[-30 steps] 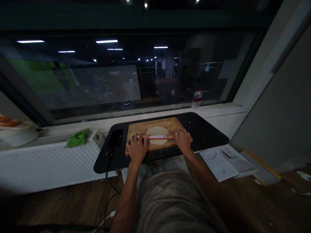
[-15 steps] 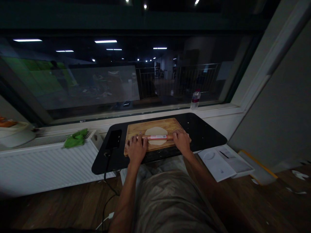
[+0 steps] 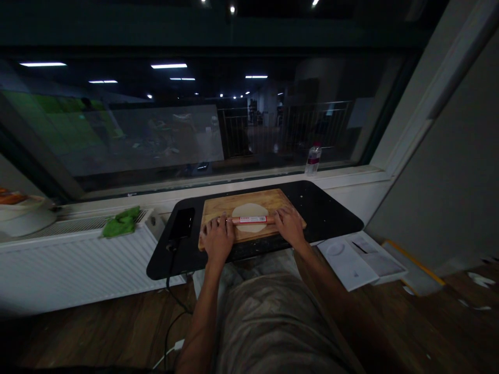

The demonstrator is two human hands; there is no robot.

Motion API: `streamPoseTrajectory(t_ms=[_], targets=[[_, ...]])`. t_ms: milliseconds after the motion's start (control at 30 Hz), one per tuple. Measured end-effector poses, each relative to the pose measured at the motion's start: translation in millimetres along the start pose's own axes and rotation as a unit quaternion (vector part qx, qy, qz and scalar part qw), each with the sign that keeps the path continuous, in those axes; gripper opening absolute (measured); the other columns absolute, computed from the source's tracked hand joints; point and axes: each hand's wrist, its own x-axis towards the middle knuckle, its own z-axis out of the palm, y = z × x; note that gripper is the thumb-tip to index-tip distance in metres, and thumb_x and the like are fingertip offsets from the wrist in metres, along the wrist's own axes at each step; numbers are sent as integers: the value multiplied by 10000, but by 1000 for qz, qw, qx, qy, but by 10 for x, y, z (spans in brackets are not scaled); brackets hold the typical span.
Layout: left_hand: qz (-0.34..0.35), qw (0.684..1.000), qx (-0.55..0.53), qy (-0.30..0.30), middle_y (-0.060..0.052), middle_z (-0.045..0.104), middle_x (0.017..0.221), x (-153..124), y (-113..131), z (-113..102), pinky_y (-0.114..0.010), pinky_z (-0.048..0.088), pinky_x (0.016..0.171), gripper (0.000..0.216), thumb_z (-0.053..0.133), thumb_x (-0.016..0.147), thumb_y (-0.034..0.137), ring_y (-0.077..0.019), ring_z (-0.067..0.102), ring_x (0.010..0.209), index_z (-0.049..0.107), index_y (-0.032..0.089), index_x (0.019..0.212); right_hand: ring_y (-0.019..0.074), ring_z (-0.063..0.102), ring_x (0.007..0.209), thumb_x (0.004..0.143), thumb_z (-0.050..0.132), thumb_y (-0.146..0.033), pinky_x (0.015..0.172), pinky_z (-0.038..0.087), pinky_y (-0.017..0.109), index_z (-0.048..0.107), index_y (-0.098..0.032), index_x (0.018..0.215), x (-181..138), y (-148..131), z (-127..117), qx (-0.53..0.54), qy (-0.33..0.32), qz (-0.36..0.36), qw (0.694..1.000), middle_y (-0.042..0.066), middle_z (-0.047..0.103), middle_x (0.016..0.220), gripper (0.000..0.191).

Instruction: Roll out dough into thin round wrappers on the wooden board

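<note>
A wooden rolling pin with a red and white label lies across a thin, roundish sheet of dough. Beneath the dough is a wooden cutting board. My left hand is closed over the pin's left end, its fingers curled on top at the board's left side. At the opposite end, my right hand grips the pin, fingers bent over it. Dough shows above and below the pin. Both ends of the pin are mostly covered by my hands.
The board rests on a small black table. Left of it lies a dark phone with a cable. A bottle stands on the windowsill, a green cloth lies on the radiator, and a white box sits lower right.
The rolling pin has turned slightly, so its label shows differently. Both hands keep their hold, with only a very small shift.
</note>
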Motion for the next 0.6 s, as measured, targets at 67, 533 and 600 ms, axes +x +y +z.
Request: streamPoseTrajectory(t_ms=[67,533,600], targets=[[-8,1000,4,-7,-188,762,1439,1,7,-11,-578,449,1204,497,414,1165,391,-368,661,1342,726,195,1499,277,705,1183,1174,458,-300,1168,441,400,822,-221,1077,0,-2,8,11,-5,-8,1000,107,827,1173,384],[10,1000,-16,-11,-127,705,1593,-31,-23,-70,-626,453,1231,443,445,1140,319,-351,571,1525,757,270,1451,262,725,1109,1179,468,-307,1046,502,358,815,-231,1056,-18,-70,-41,80,-3,-35,996,86,834,1110,377],[14,1000,-24,-10,-121,727,1565,-42,-32,-80,-615,445,1243,431,454,1138,312,-340,593,1507,771,269,1427,258,730,1096,1181,467,-301,1024,506,350,815,-235,1049,-23,-75,-32,78,1,-28,997,84,837,1111,379]])
